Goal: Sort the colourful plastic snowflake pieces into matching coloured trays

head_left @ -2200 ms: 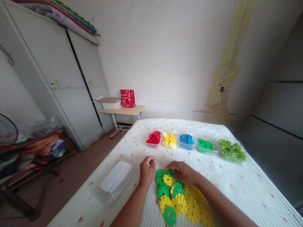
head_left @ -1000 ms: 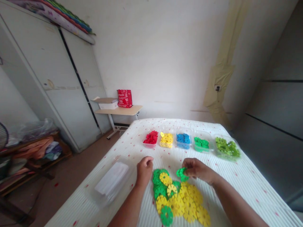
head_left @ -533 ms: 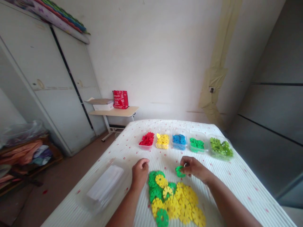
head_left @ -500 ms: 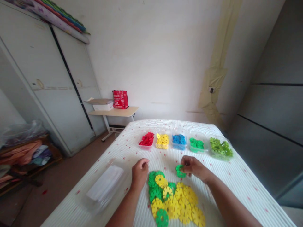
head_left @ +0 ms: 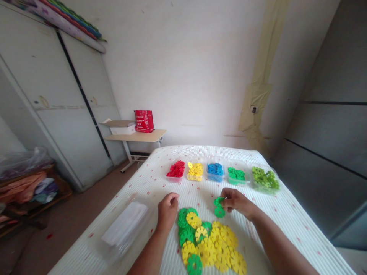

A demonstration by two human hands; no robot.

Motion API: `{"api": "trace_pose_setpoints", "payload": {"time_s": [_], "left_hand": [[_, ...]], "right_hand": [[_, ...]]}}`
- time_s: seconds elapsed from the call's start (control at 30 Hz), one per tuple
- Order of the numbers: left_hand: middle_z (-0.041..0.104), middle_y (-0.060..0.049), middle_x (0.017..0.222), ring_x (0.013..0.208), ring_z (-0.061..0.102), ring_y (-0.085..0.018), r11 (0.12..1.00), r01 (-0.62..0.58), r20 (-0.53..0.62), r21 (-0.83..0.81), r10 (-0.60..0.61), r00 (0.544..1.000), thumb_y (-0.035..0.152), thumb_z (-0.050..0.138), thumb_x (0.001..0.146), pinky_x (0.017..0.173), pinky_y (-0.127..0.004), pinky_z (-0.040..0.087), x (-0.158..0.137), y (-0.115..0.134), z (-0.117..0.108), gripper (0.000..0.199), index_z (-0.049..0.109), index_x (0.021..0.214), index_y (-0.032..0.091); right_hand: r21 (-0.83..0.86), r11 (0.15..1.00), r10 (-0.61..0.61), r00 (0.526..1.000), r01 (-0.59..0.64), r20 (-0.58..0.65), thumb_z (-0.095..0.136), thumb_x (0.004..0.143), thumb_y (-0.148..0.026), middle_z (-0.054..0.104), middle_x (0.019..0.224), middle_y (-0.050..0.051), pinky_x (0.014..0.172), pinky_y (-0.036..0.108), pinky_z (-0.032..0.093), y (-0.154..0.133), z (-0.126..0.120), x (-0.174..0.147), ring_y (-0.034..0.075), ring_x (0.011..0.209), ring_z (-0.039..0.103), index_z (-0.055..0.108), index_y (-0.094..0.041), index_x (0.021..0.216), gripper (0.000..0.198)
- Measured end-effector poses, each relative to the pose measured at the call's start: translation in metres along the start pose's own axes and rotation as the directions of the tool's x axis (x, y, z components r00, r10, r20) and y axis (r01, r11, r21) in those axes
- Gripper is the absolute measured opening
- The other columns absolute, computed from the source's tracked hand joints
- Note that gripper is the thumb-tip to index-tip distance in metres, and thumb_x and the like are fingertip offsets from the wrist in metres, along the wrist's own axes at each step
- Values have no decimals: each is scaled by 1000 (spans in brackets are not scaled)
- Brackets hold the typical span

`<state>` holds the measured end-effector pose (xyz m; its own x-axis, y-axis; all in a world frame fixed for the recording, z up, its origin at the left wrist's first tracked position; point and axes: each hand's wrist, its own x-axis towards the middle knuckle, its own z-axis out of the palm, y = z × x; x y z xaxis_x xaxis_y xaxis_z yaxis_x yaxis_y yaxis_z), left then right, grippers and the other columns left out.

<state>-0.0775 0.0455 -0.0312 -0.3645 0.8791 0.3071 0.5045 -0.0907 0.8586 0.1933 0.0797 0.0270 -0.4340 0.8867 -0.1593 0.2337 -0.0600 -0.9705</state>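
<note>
My right hand (head_left: 235, 202) pinches green snowflake discs (head_left: 219, 207) between thumb and fingertips, over the cloth. Two discs show there, one above the other; whether they are joined I cannot tell. My left hand (head_left: 168, 208) rests half curled on the cloth, thumb towards the right, and no disc shows in it. Between my forearms lies a loose pile of notched discs: yellow ones (head_left: 222, 248) mostly on the right, green ones (head_left: 187, 235) mostly on the left. One green disc (head_left: 195, 264) lies on top at the near edge.
Clear tubs stand in a row farther back, holding red pieces (head_left: 176, 169), yellow discs (head_left: 195, 170), blue discs (head_left: 215, 170), green discs (head_left: 236, 173) and light-green pieces (head_left: 265, 178). A clear plastic box (head_left: 124, 225) with something white lies left. A red bag (head_left: 143, 121) sits on a side table (head_left: 146, 136).
The green discs in my right hand have turned, and two now show apart, one lower than the other. My left hand keeps its place. The view has shifted slightly.
</note>
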Motion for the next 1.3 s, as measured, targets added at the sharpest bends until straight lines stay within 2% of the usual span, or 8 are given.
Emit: {"api": "trace_pose_setpoints", "payload": {"time_s": [0.37, 0.47, 0.6, 0.67, 0.73, 1.03, 1.13, 1.3], "left_hand": [[64, -2, 61, 56, 60, -17, 1000, -5, 12, -2, 5, 1000, 31, 45, 69, 56, -27, 48, 1, -2, 1, 24, 63, 77, 17], [65, -2, 63, 56, 61, -17, 1000, -7, 14, 8, 7, 1000, 31, 45, 69, 56, -26, 49, 2, -4, 2, 25, 64, 78, 17], [66, -3, 65, 56, 61, -17, 999, -17, 18, 33, 16, 1000, 31, 44, 69, 55, -26, 49, 3, -6, 2, 26, 64, 79, 17], [66, -2, 64, 57, 61, -17, 999, -25, 14, 39, 24, 1000, 31, 45, 69, 55, -25, 49, 2, -5, 1, 25, 64, 78, 18], [66, -2, 63, 57, 62, -17, 999, -27, 9, 37, 27, 1000, 31, 45, 69, 55, -25, 49, 2, -4, 1, 24, 64, 78, 18], [66, -1, 61, 55, 61, -17, 1000, -17, -3, 3, 17, 1000, 30, 48, 68, 56, -26, 49, 1, 3, -1, 23, 64, 76, 17], [66, -1, 62, 55, 61, -17, 1000, -23, 20, 11, 23, 1000, 31, 47, 69, 56, -26, 49, 0, 2, -1, 23, 64, 77, 17], [68, -3, 73, 69, 63, -18, 992, -120, 89, 34, 117, 989, 25, 45, 72, 66, -28, 49, -3, 7, 0, 22, 64, 78, 17]], "right_hand": [[-105, 991, 77, 996, -82, -47, 60, 53, -19, 52, 41, -7, 38, 19, 35, 1, -19, -2, 7, 38, 46, 44, -19, 57, 16], [-11, 998, 63, 980, -66, -190, 64, 53, -21, 52, 40, -6, 39, 21, 37, 1, -26, 0, 8, 38, 47, 45, -19, 56, 19], [261, 935, -42, 806, 240, -591, 72, 52, -29, 58, 59, -4, 58, 26, 50, 3, -35, 10, 12, 57, 58, 50, -20, 68, 29], [296, 896, -43, 728, 331, -685, 75, 50, -33, 61, 79, -1, 69, 29, 52, 6, -38, 14, 15, 72, 61, 53, -20, 80, 39], [278, 902, -38, 704, 329, -710, 75, 49, -35, 60, 92, 3, 72, 31, 53, 9, -42, 16, 17, 78, 62, 53, -20, 87, 46], [-83, 994, -109, 830, 75, -547, 56, 60, -30, 53, 52, -2, 47, 26, 45, 21, -49, 13, 13, 48, 54, 54, -18, 66, 13], [-267, 964, -132, 868, 0, -478, 52, 60, -21, 52, 45, -4, 45, 23, 38, 31, -41, 15, 12, 42, 50, 55, -19, 61, 4], [-555, 828, -238, 846, -80, -478, 50, 64, -13, 61, 64, 0, 60, 24, 34, 45, -28, 18, 14, 64, 53, 59, -20, 65, 12]]}}
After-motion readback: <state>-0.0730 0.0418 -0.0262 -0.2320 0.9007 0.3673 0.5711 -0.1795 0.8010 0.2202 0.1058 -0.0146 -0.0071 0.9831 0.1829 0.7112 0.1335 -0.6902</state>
